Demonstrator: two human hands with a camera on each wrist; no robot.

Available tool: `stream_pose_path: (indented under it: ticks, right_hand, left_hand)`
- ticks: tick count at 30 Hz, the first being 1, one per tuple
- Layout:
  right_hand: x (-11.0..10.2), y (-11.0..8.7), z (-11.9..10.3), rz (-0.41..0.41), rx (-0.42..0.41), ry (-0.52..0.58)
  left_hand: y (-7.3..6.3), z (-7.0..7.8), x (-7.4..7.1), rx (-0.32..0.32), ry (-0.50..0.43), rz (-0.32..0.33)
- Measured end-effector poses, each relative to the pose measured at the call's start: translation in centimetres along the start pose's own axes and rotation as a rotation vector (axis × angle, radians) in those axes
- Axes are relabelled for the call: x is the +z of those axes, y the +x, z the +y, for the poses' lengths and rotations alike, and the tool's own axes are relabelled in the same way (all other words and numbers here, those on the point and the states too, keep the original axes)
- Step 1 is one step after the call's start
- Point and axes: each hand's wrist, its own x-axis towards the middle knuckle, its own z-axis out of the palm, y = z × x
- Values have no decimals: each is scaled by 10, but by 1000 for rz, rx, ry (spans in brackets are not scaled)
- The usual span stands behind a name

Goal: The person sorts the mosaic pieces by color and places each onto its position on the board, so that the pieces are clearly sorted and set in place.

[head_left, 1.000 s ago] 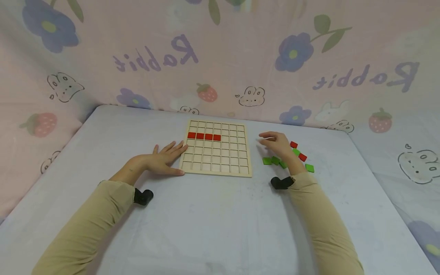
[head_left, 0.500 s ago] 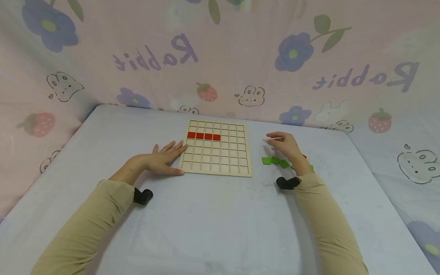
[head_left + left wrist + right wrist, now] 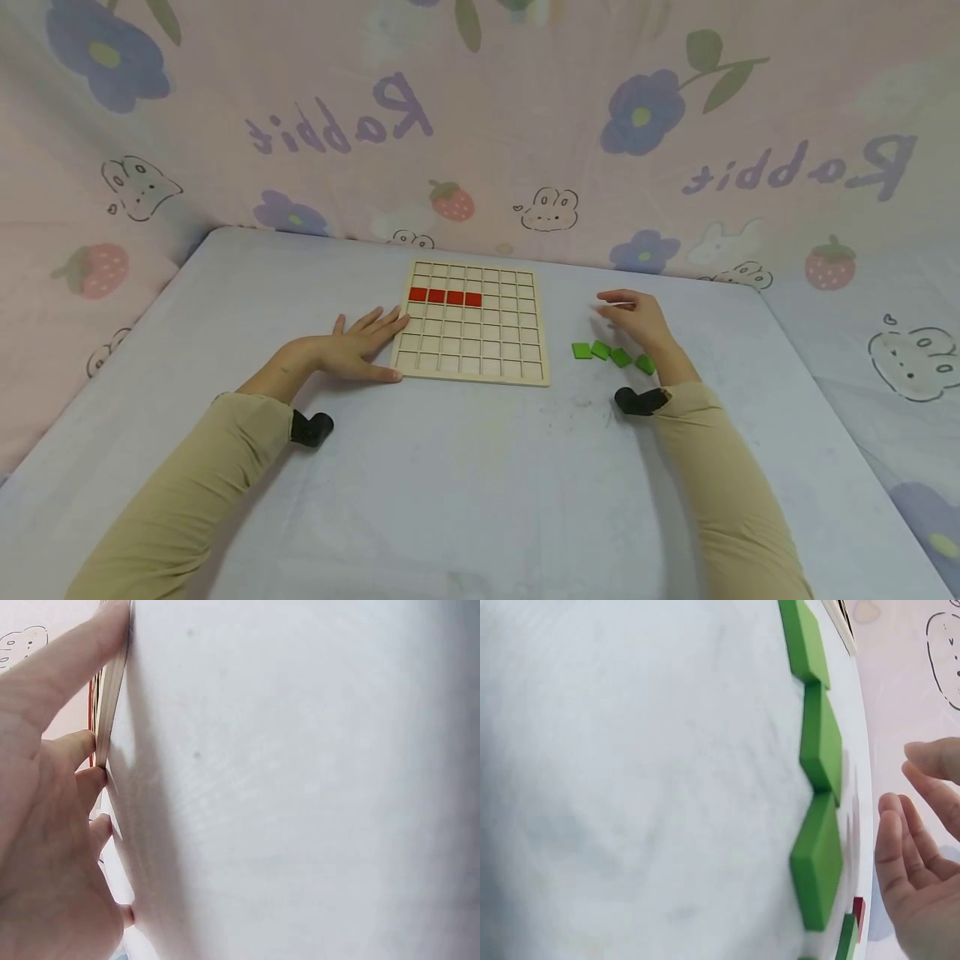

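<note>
A pale wooden grid board [image 3: 471, 381] lies flat, with a row of several red square tiles [image 3: 455, 297] in its cells, starting at the left side. My left hand [image 3: 356, 348] is spread flat beside it, with fingertips and thumb touching its left edge; in the left wrist view the fingers [image 3: 90, 780] meet the board's side. To the right, my right hand [image 3: 637, 321] hovers behind a line of green square tiles [image 3: 582, 351], its thumb and forefinger bent toward each other with nothing between them. The right wrist view shows a red tile [image 3: 859, 909] near the hand, hidden from the head view.
A white cloth [image 3: 480, 483] covers the table. Behind it and at both sides hangs a patterned curtain [image 3: 495, 125]. Each sleeve has a black wrist camera [image 3: 313, 429] at its cuff.
My right hand has moved steadily to the right, away from the board, now hiding the red tiles beside it and uncovering more of the green ones. The left hand stays still.
</note>
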Motion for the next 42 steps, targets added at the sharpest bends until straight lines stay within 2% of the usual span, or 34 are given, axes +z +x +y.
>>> stream_pose_path:
  ticks: [8, 15, 34, 38, 42]
  right_hand:
    - [-6, -4, 5, 9, 10, -9]
    - [-12, -6, 13, 52, 26, -39]
    - [-21, -14, 18, 63, 52, -74]
    - [-24, -13, 22, 72, 78, -83]
    - [-27, -13, 25, 81, 90, -124]
  left_hand:
    - [-1, 0, 0, -2, -4, -1]
    - [-1, 0, 0, -1, -1, 2]
    - [-1, -3, 1, 14, -9, 3]
    - [-2, -1, 1, 12, -10, 3]
    - [-1, -1, 0, 7, -6, -1]
